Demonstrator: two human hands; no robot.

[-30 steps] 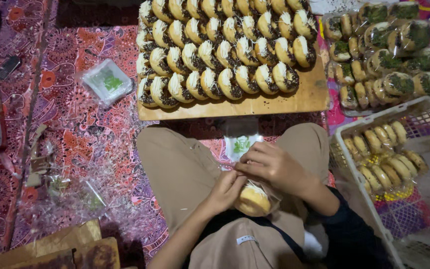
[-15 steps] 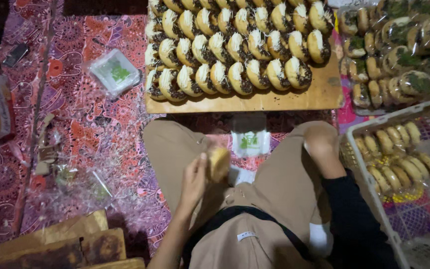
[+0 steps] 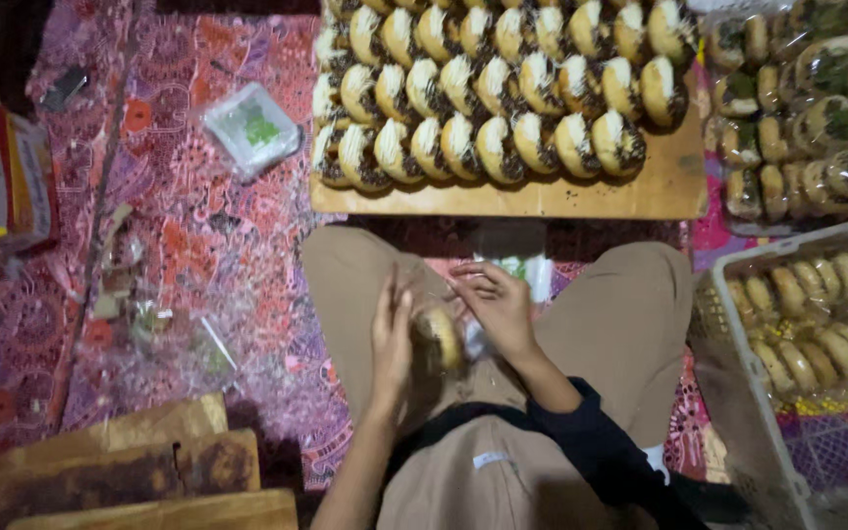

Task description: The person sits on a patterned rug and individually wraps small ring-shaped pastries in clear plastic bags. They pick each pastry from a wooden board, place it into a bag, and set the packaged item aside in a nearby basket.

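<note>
Top row of filled buns [image 3: 503, 25] on wooden board [image 3: 542, 196] cut off by frame edge at 12 o'clock; wrapped buns [image 3: 817, 108] at 2 o'clock run off frame to the right. Bun [image 3: 441, 337] between left hand [image 3: 392, 339] and right hand [image 3: 498, 306] partly covered by fingers, blurred; clear wrap barely discernible. White crate [image 3: 738, 285] at 4 o'clock cropped by right and bottom edges, contents indistinct under plastic.

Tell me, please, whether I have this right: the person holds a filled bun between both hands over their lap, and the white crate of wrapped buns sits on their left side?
Not quite: the white crate sits on the person's right side, as the head view shows. The filled bun is indeed between the left hand and right hand over the lap.
</note>
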